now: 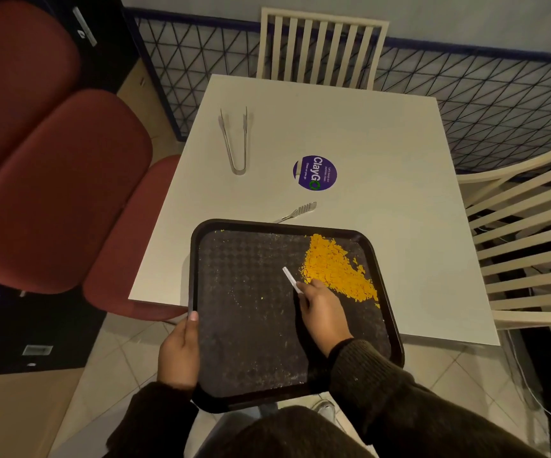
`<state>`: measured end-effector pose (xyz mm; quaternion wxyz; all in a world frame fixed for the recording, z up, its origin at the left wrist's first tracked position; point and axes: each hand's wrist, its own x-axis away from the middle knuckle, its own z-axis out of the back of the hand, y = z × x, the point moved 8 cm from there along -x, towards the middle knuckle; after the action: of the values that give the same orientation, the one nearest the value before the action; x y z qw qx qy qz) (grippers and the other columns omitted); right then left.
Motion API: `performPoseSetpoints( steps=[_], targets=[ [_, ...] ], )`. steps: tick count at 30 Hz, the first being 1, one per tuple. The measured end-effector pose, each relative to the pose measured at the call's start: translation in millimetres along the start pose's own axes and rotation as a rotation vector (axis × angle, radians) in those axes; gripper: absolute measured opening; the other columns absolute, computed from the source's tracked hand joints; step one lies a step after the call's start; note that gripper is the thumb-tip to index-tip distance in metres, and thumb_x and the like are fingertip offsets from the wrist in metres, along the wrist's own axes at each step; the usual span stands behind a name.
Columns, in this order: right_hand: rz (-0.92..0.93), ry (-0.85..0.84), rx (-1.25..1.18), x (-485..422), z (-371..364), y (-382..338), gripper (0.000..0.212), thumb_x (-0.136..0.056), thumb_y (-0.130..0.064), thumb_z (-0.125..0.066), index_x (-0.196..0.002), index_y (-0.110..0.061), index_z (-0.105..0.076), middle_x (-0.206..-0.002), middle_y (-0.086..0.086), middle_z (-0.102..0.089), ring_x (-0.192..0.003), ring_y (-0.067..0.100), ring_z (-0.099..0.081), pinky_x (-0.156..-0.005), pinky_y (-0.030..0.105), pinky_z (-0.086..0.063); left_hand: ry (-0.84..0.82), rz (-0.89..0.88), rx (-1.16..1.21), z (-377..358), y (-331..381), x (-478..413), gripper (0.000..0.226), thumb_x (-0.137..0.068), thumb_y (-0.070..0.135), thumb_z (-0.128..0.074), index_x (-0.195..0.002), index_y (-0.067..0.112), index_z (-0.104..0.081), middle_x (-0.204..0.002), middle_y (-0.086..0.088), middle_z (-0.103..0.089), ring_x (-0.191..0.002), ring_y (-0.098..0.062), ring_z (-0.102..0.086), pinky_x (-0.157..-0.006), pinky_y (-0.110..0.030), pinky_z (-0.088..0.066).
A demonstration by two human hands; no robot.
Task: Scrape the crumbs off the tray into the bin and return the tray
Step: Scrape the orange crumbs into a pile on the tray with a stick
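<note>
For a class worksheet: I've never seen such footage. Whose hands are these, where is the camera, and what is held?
No machine here: a person wears a head camera looking down at their own hands. The left hand grips the rim of a dark tray that juts past the near edge of the white table. The right hand holds a white scraper beside orange crumbs on the tray. On the table lie tongs, another metal utensil and a purple sticker.

Black rectangular plastic tray (251, 325), overhanging the near edge of a white square table (383, 143). Left hand (179, 353) grips the tray's left rim. Heap of orange crumbs (337, 269) in the far right corner. Right hand (322, 312) pinches a thin white scraper (290, 278), just left of the heap. Beyond the tray: steel tongs (234, 140) and a round purple sticker (314, 172).
</note>
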<state>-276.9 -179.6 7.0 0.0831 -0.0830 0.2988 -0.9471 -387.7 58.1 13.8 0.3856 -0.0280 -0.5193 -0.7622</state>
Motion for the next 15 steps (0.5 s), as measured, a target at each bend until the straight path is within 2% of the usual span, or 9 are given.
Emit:
performPoseSetpoints(
  steps=[4, 9, 13, 15],
  targets=[
    [-0.107, 0.036, 0.015, -12, 12, 29, 0.025, -0.092, -0.008, -0.048, -0.112, -0.008, -0.063, -0.097, 0.01, -0.06, -0.084, 0.026, -0.057, -0.075, 0.036, -0.048, 0.002, 0.014, 0.003, 0, -3, 0, 0.047, -0.096, 0.039, -0.033, -0.098, 0.002, -0.061, -0.092, -0.016, -0.063, -0.092, -0.029, -0.058, -0.082, -0.033, -0.041],
    [-0.177, 0.05, -0.004, -19, 19, 47, 0.025, -0.092, -0.007, -0.048, -0.113, -0.009, -0.06, -0.107, 0.01, -0.061, -0.091, 0.024, -0.058, -0.08, 0.031, -0.045, 0.007, 0.015, 0.012, 0, 1, 1, 0.046, -0.096, 0.038, -0.033, -0.101, 0.002, -0.061, -0.091, -0.014, -0.061, -0.091, -0.027, -0.056, -0.082, -0.032, -0.04],
    [-0.019, 0.013, -0.058, -7, 5, 11, 0.019, -0.092, -0.012, -0.051, -0.108, -0.011, -0.062, -0.101, 0.004, -0.06, -0.088, 0.018, -0.056, -0.077, 0.023, -0.04, 0.011, 0.045, 0.024, 0, -2, -2, 0.046, -0.096, 0.039, -0.033, -0.097, 0.002, -0.061, -0.092, -0.017, -0.063, -0.094, -0.031, -0.058, -0.086, -0.035, -0.042],
    [0.08, -0.031, -0.039, 1, -10, -9, 0.016, -0.092, -0.014, -0.05, -0.102, -0.012, -0.062, -0.096, 0.004, -0.059, -0.085, 0.019, -0.057, -0.072, 0.027, -0.042, 0.005, 0.049, 0.018, 0, -1, -3, 0.047, -0.096, 0.04, -0.033, -0.098, 0.003, -0.061, -0.094, -0.017, -0.063, -0.094, -0.031, -0.058, -0.087, -0.036, -0.042]
  ],
)
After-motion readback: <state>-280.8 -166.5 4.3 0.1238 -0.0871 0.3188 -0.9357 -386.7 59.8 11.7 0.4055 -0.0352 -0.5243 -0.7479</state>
